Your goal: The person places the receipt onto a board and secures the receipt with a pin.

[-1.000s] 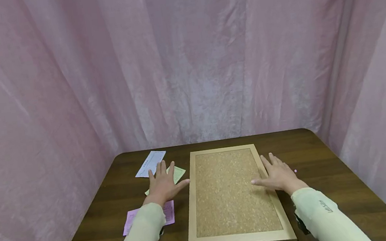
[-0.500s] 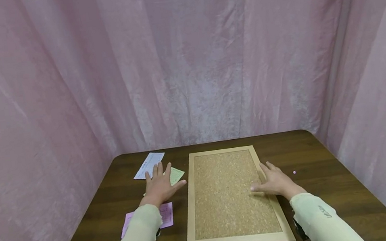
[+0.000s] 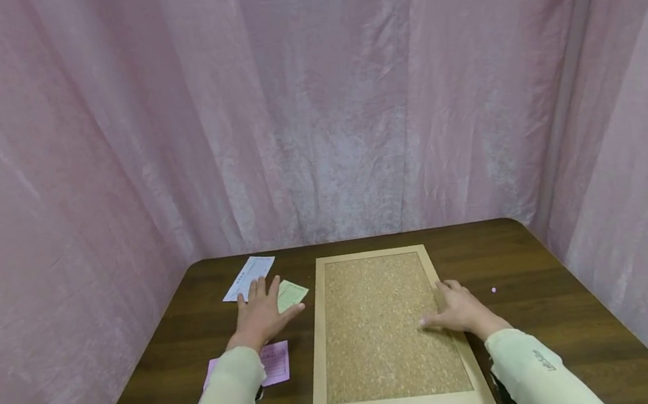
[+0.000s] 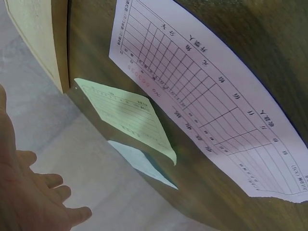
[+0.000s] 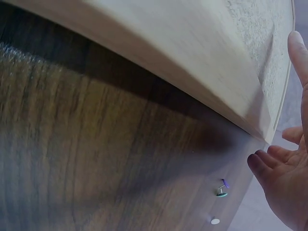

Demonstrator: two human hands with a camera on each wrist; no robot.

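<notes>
Fingers point(image 3: 446, 290) of right hand point(image 3: 464, 313) at framed corkboard point(image 3: 387, 330); long axis runs near-to-far.

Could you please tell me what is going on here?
A person's right hand is at the right edge of a rectangular, wood-framed corkboard lying on a dark brown wooden table; whether they touch is unclear. The left hand, fingers spread, holds nothing near a pale green printed paper slip; a pale blue paper slip and a pink paper slip lie nearby.

Pink slip point(image 4: 207, 96), upper right of left-wrist view: Chinese form print, "NO", red number blurred. Green slip point(image 4: 126, 113), centre: print illegible. My right sleeve point(image 3: 539, 371), head view, lower right: "Let…", rest unclear.
</notes>
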